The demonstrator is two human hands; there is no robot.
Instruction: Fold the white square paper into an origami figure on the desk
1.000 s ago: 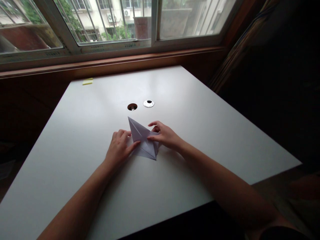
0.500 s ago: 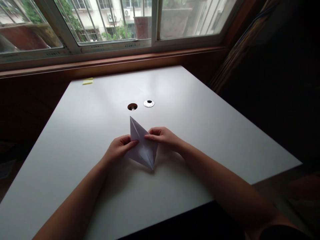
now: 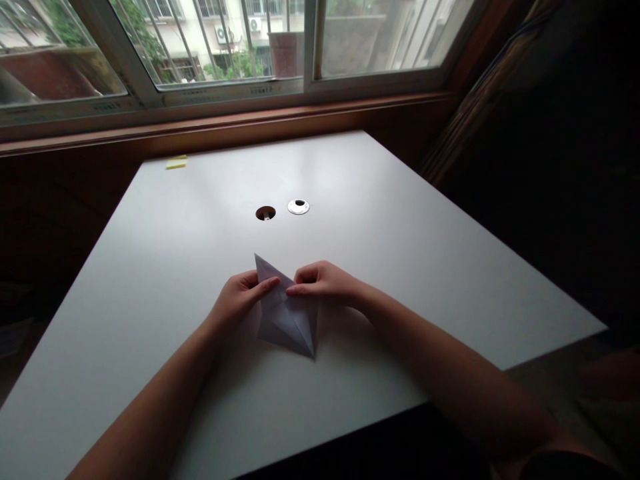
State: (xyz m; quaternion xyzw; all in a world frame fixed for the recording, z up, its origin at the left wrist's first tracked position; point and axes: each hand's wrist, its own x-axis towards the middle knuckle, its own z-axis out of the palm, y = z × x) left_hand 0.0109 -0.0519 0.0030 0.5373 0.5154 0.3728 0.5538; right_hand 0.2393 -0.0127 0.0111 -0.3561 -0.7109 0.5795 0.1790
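Note:
A folded sheet of white paper (image 3: 289, 323) with pointed corners and creases is held between my two hands over the table. My left hand (image 3: 243, 295) pinches its left edge, thumb on the front face and fingers behind. On the upper right edge, my right hand (image 3: 323, 283) grips the paper between thumb and curled fingers. One tip of the paper points up and away to the left, another down towards me. The fingers behind the sheet are partly hidden.
The white table (image 3: 425, 253) has a round cable hole (image 3: 265, 213) and beside it a metal ring cover (image 3: 299, 207). Yellow tape (image 3: 176, 162) sticks to the far left edge. A barred window (image 3: 225, 47) stands behind the table.
The paper has come lower and nearer to me, its upper tip dropping and its lower tip shifting down and right. My right hand has moved slightly down; my left hand stays nearly in place.

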